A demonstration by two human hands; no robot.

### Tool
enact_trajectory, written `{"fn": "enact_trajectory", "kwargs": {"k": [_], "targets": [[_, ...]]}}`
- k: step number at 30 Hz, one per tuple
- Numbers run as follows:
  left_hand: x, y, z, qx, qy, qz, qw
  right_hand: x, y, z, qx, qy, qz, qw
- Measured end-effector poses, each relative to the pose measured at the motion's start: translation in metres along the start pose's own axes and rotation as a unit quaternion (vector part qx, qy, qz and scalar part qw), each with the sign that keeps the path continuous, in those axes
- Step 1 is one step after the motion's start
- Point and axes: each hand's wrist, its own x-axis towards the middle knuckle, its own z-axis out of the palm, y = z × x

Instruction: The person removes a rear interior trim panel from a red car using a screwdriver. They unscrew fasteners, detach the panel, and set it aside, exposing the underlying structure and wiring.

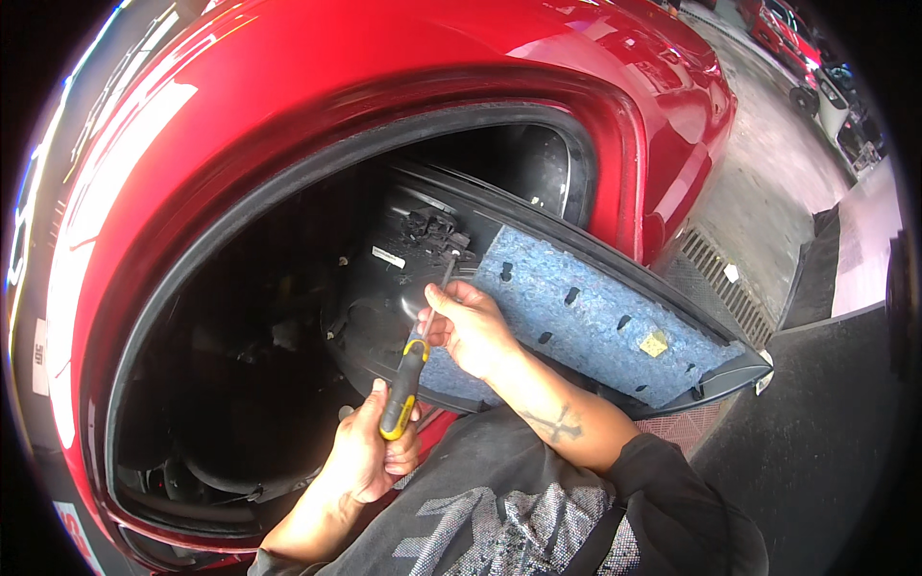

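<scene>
A screwdriver [407, 379] with a black and yellow handle and a thin metal shaft slants across the middle of the view. My left hand [363, 451] is closed round its handle. Higher up, my right hand [469, 331] pinches the shaft between thumb and fingers. The tip reaches a small light spot beside a black latch-like mechanism [434, 228] on a black car trim panel [379, 317]; whether it sits in a screw is too small to tell. Blue felt padding [586, 298] covers the panel's right part, right beside my right hand.
The panel lies across the door opening of a red car [384, 58], framed by a black rubber seal [206, 235]. The interior is dark. A yellow foam piece [653, 344] sits on the felt. A floor drain grate [725, 283] and a dark surface [807, 422] are at right.
</scene>
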Motion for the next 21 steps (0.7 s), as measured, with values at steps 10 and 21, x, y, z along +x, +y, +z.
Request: {"fn": "enact_trajectory", "kwargs": {"k": [10, 21], "targets": [[0.012, 0.006, -0.032, -0.067, 0.003, 0.045, 0.997, 0.005, 0.004, -0.005, 0.049, -0.065, -0.017, 0.997], [0.001, -0.017, -0.049, 0.594, 0.227, 0.368, 0.679, 0.013, 0.019, -0.003, 0.012, 0.001, -0.041, 0.999]]}}
